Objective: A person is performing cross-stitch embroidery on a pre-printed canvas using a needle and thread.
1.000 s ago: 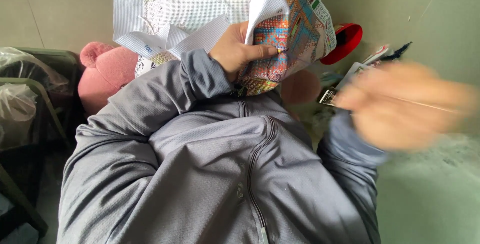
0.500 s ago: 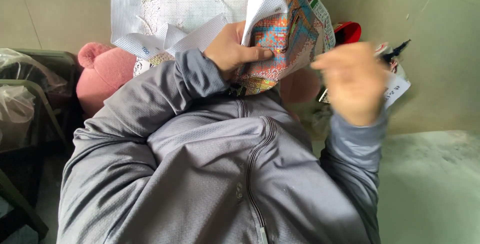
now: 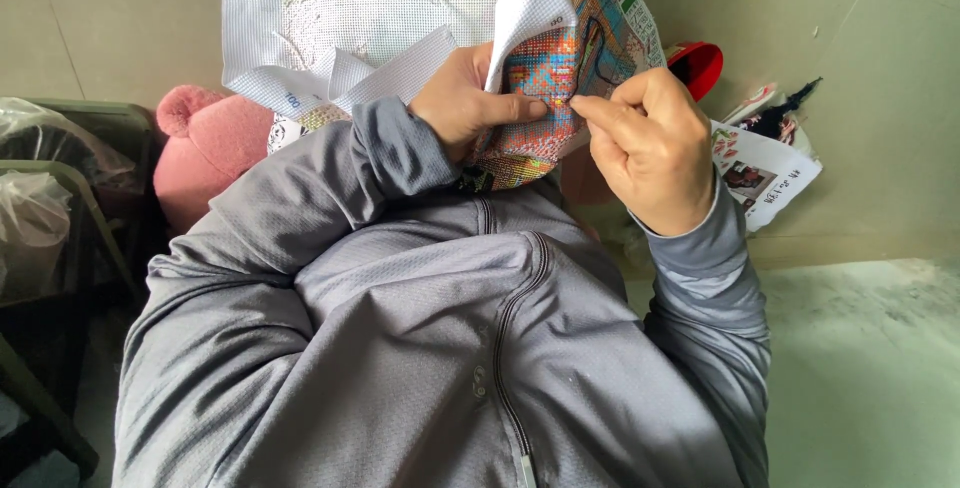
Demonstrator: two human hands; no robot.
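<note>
A white cross-stitch canvas (image 3: 380, 8) with a colourful stitched patch (image 3: 545, 73) is folded over in front of my chest. My left hand (image 3: 470, 103) grips the folded edge, thumb lying across the stitched part. My right hand (image 3: 645, 148) is at the cloth's right side, fingertips pinched together against the stitching; whatever they pinch is too small to make out. Both arms wear grey sleeves of a zipped grey jacket (image 3: 450, 348).
A pink plush thing (image 3: 205, 143) lies to the left under the cloth. A red object (image 3: 700, 63), printed paper sheets (image 3: 760, 168) and dark threads (image 3: 790, 113) rest on the pale floor at the right. Clear plastic bags (image 3: 30, 208) on a dark frame stand far left.
My right hand has swung in from the far right, where it was blurred and held out, to the stitched cloth. The left hand kept its hold on the cloth.
</note>
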